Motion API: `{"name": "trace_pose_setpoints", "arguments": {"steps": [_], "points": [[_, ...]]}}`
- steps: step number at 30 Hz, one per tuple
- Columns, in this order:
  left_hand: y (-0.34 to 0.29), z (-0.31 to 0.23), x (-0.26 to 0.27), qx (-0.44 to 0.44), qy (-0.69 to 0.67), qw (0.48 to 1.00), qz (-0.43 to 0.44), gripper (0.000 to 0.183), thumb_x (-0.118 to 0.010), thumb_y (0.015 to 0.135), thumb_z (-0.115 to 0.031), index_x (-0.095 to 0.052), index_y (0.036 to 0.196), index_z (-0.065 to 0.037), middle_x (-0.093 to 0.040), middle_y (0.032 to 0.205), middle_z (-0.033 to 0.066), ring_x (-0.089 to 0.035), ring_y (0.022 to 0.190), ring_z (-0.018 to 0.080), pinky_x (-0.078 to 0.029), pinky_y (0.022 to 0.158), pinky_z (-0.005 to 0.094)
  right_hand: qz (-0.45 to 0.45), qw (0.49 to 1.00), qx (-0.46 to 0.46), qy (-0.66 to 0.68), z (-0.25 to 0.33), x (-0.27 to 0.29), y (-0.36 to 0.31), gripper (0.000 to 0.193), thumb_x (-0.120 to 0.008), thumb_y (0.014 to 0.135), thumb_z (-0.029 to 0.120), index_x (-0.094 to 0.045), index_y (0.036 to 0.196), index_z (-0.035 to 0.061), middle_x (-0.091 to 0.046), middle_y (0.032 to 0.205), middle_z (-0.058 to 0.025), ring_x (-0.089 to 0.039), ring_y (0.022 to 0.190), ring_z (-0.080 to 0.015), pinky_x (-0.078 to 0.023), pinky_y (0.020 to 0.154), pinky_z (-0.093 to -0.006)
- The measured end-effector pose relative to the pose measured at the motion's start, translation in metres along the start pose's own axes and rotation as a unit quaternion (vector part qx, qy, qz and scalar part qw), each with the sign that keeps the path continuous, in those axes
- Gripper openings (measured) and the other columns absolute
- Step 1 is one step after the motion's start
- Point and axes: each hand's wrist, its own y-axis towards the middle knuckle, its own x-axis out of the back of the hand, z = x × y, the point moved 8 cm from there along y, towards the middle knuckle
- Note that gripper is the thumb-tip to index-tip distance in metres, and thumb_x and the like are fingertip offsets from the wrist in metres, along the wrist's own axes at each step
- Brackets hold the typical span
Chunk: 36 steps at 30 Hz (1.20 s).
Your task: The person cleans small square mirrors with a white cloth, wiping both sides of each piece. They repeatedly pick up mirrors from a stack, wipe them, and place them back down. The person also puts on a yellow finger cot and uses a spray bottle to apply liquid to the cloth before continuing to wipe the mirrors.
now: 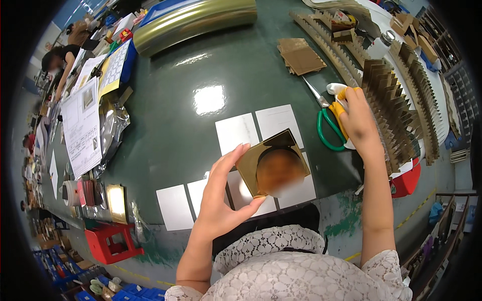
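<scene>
My left hand (221, 193) grips a square gold mirror plate (251, 159) by its edges, thumb below and fingers above. The plate is tilted toward me over several white cards (237, 131) laid near the table's front edge; a blurred reflection shows in it. To the right, my right hand (357, 120) has its fingers closed on a crumpled white-and-yellow cloth-like piece, perhaps a glove (337, 91). Just left of that hand lie scissors (327, 135) with green handles, their blades pointing away from me. The right fingertips are partly hidden.
Gold-brown square plates (301, 56) lie stacked beyond the scissors. Slotted racks (384, 95) line the right side, some holding thin plates. A large gold film roll (198, 27) lies at the back. Papers (83, 125) cover the left edge, with a red stool (113, 243) below. Another person works far left.
</scene>
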Motion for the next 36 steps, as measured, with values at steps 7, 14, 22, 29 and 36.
{"name": "trace_pose_setpoints", "arguments": {"steps": [7,14,22,29,36], "points": [[-0.002,0.001,0.005,0.003,0.040,0.999,-0.028,0.088,-0.082,0.065,-0.003,-0.041,0.143,-0.002,-0.052,0.139,0.0139,-0.052,0.123,0.0279,-0.040,0.104,0.0392,-0.096,0.994,0.054,0.018,0.039,0.051,-0.029,0.022,-0.065,0.083,0.002,-0.058,0.104,-0.0006,-0.056,0.102,-0.0172,-0.056,0.097,-0.0356,-0.045,0.083,-0.0414],[-0.006,0.005,0.007,0.035,0.043,0.998,-0.036,0.095,-0.076,0.062,0.001,-0.033,0.148,-0.001,-0.047,0.144,0.0165,-0.044,0.134,0.0276,-0.030,0.114,0.0441,-0.269,0.960,-0.054,0.056,-0.004,0.122,-0.090,0.009,-0.066,0.086,0.003,-0.065,0.093,-0.0032,-0.057,0.081,-0.0129,-0.055,0.073,-0.0259,-0.044,0.068,-0.0339],[-0.004,-0.007,-0.004,0.011,0.046,0.999,-0.021,0.093,-0.077,0.063,0.000,-0.035,0.147,-0.001,-0.048,0.143,0.0164,-0.047,0.132,0.0277,-0.034,0.112,0.0419,-0.213,0.972,-0.070,0.065,-0.020,0.094,-0.127,0.014,-0.065,0.087,-0.001,-0.066,0.100,-0.0043,-0.056,0.081,-0.0116,-0.051,0.068,-0.0218,-0.041,0.060,-0.0309],[-0.025,-0.008,0.024,0.046,0.049,0.995,-0.071,0.091,-0.076,0.068,-0.002,-0.032,0.147,0.000,-0.045,0.144,0.0186,-0.046,0.133,0.0285,-0.031,0.114,0.0436,-0.188,0.973,-0.015,0.135,0.006,0.079,-0.129,0.024,-0.069,0.084,-0.003,-0.070,0.107,0.0007,-0.062,0.087,-0.0067,-0.053,0.070,-0.0137,-0.043,0.062,-0.0255],[-0.076,-0.030,0.040,0.104,0.210,0.965,-0.120,0.086,-0.075,0.068,-0.003,-0.037,0.145,0.002,-0.046,0.145,0.0168,-0.044,0.135,0.0271,-0.030,0.114,0.0411,-0.113,0.958,0.085,0.251,0.038,0.050,-0.133,0.028,-0.068,0.082,-0.007,-0.069,0.109,0.0007,-0.065,0.093,-0.0083,-0.058,0.074,-0.0167,-0.047,0.067,-0.0258]]}}
